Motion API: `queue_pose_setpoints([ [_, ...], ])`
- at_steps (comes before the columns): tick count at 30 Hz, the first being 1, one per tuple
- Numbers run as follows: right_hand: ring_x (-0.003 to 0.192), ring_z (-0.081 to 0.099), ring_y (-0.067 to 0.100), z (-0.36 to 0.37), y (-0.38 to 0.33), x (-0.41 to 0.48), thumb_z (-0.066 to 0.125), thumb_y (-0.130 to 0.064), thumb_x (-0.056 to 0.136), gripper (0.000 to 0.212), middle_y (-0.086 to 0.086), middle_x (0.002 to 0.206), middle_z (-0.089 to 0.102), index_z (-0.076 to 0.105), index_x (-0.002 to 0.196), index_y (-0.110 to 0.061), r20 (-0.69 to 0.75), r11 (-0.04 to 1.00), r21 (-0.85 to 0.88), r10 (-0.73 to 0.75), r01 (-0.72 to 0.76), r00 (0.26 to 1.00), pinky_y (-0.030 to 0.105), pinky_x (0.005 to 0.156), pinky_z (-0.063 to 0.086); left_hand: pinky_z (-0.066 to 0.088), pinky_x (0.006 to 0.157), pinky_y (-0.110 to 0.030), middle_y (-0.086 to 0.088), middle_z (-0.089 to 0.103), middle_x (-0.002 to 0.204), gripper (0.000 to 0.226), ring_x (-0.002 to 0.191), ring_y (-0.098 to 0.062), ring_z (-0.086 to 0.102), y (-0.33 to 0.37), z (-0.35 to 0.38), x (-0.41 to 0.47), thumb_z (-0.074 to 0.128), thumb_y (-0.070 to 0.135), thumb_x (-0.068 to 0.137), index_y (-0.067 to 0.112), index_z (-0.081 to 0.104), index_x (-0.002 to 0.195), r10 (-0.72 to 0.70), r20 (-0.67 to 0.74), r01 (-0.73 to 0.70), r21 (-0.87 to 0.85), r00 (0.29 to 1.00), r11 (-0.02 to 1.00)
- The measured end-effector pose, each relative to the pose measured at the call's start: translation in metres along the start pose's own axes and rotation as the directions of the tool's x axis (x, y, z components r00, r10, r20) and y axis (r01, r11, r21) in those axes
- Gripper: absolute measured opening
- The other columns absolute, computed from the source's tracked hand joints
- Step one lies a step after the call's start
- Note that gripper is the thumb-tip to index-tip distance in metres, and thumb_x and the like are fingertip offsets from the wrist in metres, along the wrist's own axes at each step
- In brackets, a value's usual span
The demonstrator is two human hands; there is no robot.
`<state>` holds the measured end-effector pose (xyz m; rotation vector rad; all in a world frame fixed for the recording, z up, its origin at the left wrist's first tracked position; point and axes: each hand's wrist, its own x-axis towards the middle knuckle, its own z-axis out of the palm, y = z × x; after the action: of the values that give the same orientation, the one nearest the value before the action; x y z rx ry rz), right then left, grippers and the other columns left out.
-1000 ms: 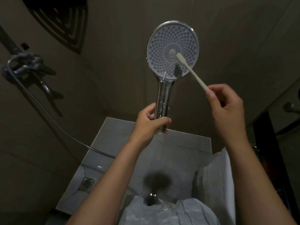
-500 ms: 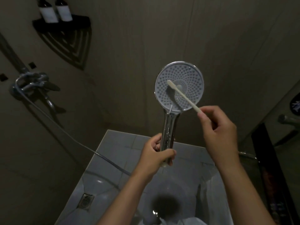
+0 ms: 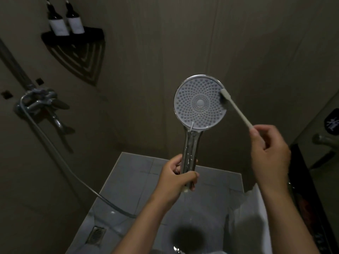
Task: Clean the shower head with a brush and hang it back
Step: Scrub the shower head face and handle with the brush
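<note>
- Dim shower walls [image 3: 183, 43] all round; a corner shelf [image 3: 73, 39] with two bottles [image 3: 65, 22] sat top-left, and the mixer tap [image 3: 40, 103] was on the left wall with the hose [image 3: 55, 149] trailing down toward the floor.
- Left hand [image 3: 176, 180] was wrapped round the chrome handle, keeping the shower head [image 3: 200, 102] upright mid-view, off the wall, nozzle face toward the camera.
- Right hand [image 3: 269, 153] pinched the tail end of the pale brush [image 3: 236, 109] between thumb and fingers.
- Here was the change: half a second before, the bristles lay over the upper-left of the face. Now they'd swept clear across and sat on the right rim.
- A second back they were near the centre, so these looked like quick side-to-side strokes.
- My read: scrubbing was well under way, with the lower nozzles likely still due a pass.
- Hanging it back hadn't started, and I couldn't tell which bracket it belonged on.
</note>
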<state>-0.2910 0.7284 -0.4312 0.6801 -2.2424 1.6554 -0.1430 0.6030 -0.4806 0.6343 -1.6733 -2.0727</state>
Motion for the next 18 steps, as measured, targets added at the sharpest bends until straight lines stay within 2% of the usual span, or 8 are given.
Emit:
queue_pose_setpoints([
  [2, 0.063, 0.051, 0.000, -0.003, -0.004, -0.001, 0.053, -0.021, 0.093, 0.006, -0.014, 0.074, 0.055, 0.058, 0.092, -0.024, -0.002, 0.998, 0.070, 0.008, -0.008, 1.000, 0.023, 0.058, 0.042, 0.050, 0.048, -0.026, 0.001, 0.060, 0.061, 0.035, 0.054, -0.012, 0.055, 0.001, -0.001, 0.001, 0.067, -0.002, 0.068, -0.002, 0.060, 0.102, 0.005, 0.000, -0.005, -0.002, 1.000, 1.000],
  [5, 0.058, 0.049, 0.000, 0.008, -0.016, -0.008, 0.055, -0.018, 0.093, 0.007, -0.010, 0.069, 0.055, 0.059, 0.089, -0.023, 0.110, 0.990, 0.136, -0.060, 0.045, 0.992, 0.012, 0.051, 0.036, 0.050, 0.048, -0.026, 0.002, 0.061, 0.059, 0.032, 0.053, -0.012, 0.056, 0.002, -0.001, 0.003, 0.066, -0.003, 0.068, 0.005, 0.062, 0.099, 0.017, 0.007, -0.017, -0.005, 1.000, 1.000],
  [7, 0.057, 0.050, 0.003, 0.014, -0.014, -0.011, 0.056, -0.020, 0.093, 0.008, -0.008, 0.067, 0.056, 0.060, 0.087, -0.024, 0.160, 0.995, 0.075, -0.072, 0.060, 0.984, 0.015, 0.050, 0.036, 0.050, 0.047, -0.025, 0.001, 0.060, 0.056, 0.029, 0.051, -0.012, 0.055, 0.004, -0.002, 0.004, 0.065, -0.010, 0.074, 0.006, 0.062, 0.097, 0.034, -0.002, -0.034, -0.004, 0.999, 0.999],
  [10, 0.062, 0.052, 0.006, 0.009, 0.001, -0.005, 0.055, -0.024, 0.093, 0.007, -0.011, 0.071, 0.058, 0.060, 0.088, -0.025, 0.075, 1.000, 0.012, -0.003, 0.002, 0.997, 0.031, 0.060, 0.045, 0.049, 0.046, -0.025, 0.002, 0.060, 0.055, 0.028, 0.049, -0.011, 0.054, 0.005, -0.006, 0.007, 0.060, -0.015, 0.077, 0.006, 0.062, 0.095, 0.048, -0.031, -0.048, -0.004, 0.998, 0.999],
  [11, 0.064, 0.053, 0.007, 0.006, 0.005, -0.003, 0.055, -0.024, 0.093, 0.006, -0.012, 0.072, 0.058, 0.060, 0.089, -0.024, 0.057, 1.000, 0.004, 0.012, -0.012, 0.998, 0.033, 0.062, 0.045, 0.049, 0.046, -0.025, 0.002, 0.059, 0.056, 0.027, 0.050, -0.011, 0.054, 0.006, -0.006, 0.007, 0.061, -0.014, 0.076, 0.005, 0.061, 0.095, 0.049, -0.040, -0.049, 0.000, 0.998, 0.999],
  [12, 0.064, 0.053, 0.005, 0.003, 0.006, -0.002, 0.056, -0.023, 0.092, 0.006, -0.013, 0.073, 0.058, 0.060, 0.089, -0.023, 0.050, 1.000, 0.008, 0.018, -0.018, 0.999, 0.031, 0.062, 0.045, 0.049, 0.046, -0.025, 0.002, 0.059, 0.057, 0.027, 0.051, -0.012, 0.055, 0.005, -0.006, 0.008, 0.064, -0.013, 0.074, 0.004, 0.060, 0.096, 0.049, -0.043, -0.049, 0.008, 0.998, 0.999],
  [15, 0.063, 0.052, 0.000, 0.005, -0.006, -0.008, 0.057, -0.016, 0.092, 0.007, -0.011, 0.073, 0.057, 0.060, 0.090, -0.021, 0.088, 0.993, 0.113, -0.039, 0.029, 0.995, 0.012, 0.056, 0.039, 0.049, 0.045, -0.025, 0.001, 0.058, 0.062, 0.032, 0.053, -0.012, 0.055, 0.001, -0.003, 0.007, 0.066, -0.003, 0.066, 0.003, 0.060, 0.097, 0.020, -0.049, -0.020, 0.012, 0.999, 1.000],
  [18, 0.061, 0.051, 0.003, 0.014, -0.012, -0.014, 0.056, -0.019, 0.092, 0.007, -0.008, 0.069, 0.057, 0.059, 0.089, -0.023, 0.181, 0.993, 0.106, -0.076, 0.057, 0.981, 0.011, 0.050, 0.037, 0.049, 0.047, -0.025, -0.002, 0.059, 0.066, 0.033, 0.055, -0.013, 0.056, -0.001, -0.002, 0.006, 0.067, -0.004, 0.068, 0.002, 0.060, 0.100, 0.005, -0.034, -0.005, 0.006, 0.999, 1.000],
])
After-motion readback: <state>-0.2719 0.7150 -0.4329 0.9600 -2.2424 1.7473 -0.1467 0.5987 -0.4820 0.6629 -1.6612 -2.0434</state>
